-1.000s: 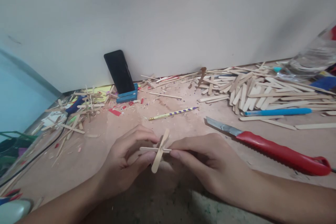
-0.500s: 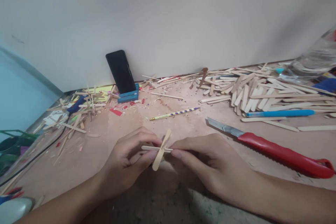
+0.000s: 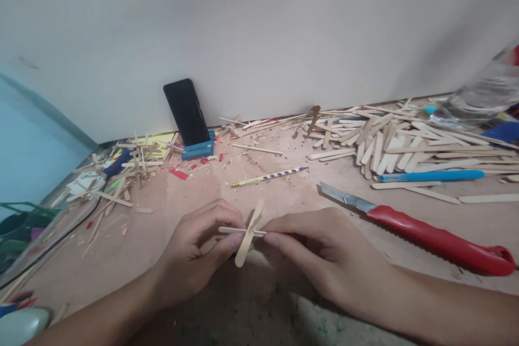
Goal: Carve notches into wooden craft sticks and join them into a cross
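Two pale wooden craft sticks form a small cross between my hands, just above the table. One craft stick point(image 3: 242, 255) slants from upper right to lower left; the other craft stick point(image 3: 227, 230) lies nearly level across it. My left hand point(image 3: 203, 240) pinches the level stick between thumb and fingers, left of the crossing. At the right end of that same stick, my right hand point(image 3: 316, 246) grips with thumb and forefinger. Whether the sticks are glued where they meet, I cannot tell.
A red-handled utility knife point(image 3: 425, 232) lies at right, blade bared. Behind it are a blue pen point(image 3: 433, 175) and a heap of craft sticks point(image 3: 405, 146). A pencil point(image 3: 270, 177), a phone point(image 3: 186, 111) propped against the wall and scattered scraps point(image 3: 117, 189) lie beyond my hands.
The slanted stick's lower end has tipped very slightly downward. Both hands keep their hold and have hardly moved.
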`<state>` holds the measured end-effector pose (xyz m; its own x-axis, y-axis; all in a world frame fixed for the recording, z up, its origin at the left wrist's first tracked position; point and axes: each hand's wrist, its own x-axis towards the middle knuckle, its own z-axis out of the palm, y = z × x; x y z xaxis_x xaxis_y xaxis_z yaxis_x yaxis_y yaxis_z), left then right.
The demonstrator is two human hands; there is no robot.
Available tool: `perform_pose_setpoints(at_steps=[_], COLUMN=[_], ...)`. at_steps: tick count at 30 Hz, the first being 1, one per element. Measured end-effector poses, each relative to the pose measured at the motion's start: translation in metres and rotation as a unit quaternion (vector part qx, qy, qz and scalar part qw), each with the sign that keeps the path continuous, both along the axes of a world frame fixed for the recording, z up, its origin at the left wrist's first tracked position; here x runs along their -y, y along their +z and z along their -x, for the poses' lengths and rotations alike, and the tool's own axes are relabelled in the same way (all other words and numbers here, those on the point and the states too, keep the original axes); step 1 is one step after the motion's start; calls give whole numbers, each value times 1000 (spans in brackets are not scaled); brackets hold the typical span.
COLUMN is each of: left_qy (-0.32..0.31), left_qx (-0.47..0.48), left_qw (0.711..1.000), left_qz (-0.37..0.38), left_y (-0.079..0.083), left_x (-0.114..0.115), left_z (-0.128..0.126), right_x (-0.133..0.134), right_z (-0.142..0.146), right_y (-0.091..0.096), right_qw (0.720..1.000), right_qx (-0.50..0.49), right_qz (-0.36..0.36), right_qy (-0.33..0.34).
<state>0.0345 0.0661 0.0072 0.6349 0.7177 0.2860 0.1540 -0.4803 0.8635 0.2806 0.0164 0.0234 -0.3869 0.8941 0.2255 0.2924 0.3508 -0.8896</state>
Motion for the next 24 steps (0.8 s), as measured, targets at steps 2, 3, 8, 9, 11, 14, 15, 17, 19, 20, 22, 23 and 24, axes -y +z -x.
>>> perform_pose_setpoints(at_steps=[2, 3, 8, 9, 11, 14, 15, 17, 19, 20, 22, 23, 24], left_qy=[1, 1, 3, 4, 5, 6, 6, 7, 8, 9, 12, 13, 15], left_qx=[2, 2, 3, 3, 3, 2, 2, 0, -1, -2, 0, 1, 2], left_qw=[1000, 1000, 1000, 1000, 1000, 1000, 1000, 1000, 1000, 1000, 1000, 1000, 1000], left_qz=[1, 2, 8, 9, 11, 13, 12, 13, 12, 11, 7, 3, 0], left_y=[0, 0, 1, 1, 1, 1, 1, 2, 2, 2, 2, 2, 1], left_x=[1, 1, 1, 1, 1, 1, 1, 1, 1, 1, 1, 1, 1], left_z=[0, 0, -1, -1, -2, -1, -1, -1, -2, -2, -2, -2, -2], right_x=[0, 0, 1, 1, 2, 1, 1, 0, -1, -1, -1, 0, 0], right_z=[0, 1, 1, 1, 1, 1, 1, 2, 2, 2, 2, 2, 2], right_y=[1, 2, 2, 2, 2, 3, 3, 3, 3, 3, 3, 3, 4], right_qw=[1000, 1000, 1000, 1000, 1000, 1000, 1000, 1000, 1000, 1000, 1000, 1000, 1000], right_qx=[2, 4, 11, 12, 12, 10, 10, 8, 7, 8, 9, 9, 9], right_qz=[1, 2, 9, 9, 10, 9, 8, 6, 7, 9, 15, 18, 21], right_qy=[-1, 0, 1, 2, 2, 1, 0, -1, -1, 0, 3, 5, 9])
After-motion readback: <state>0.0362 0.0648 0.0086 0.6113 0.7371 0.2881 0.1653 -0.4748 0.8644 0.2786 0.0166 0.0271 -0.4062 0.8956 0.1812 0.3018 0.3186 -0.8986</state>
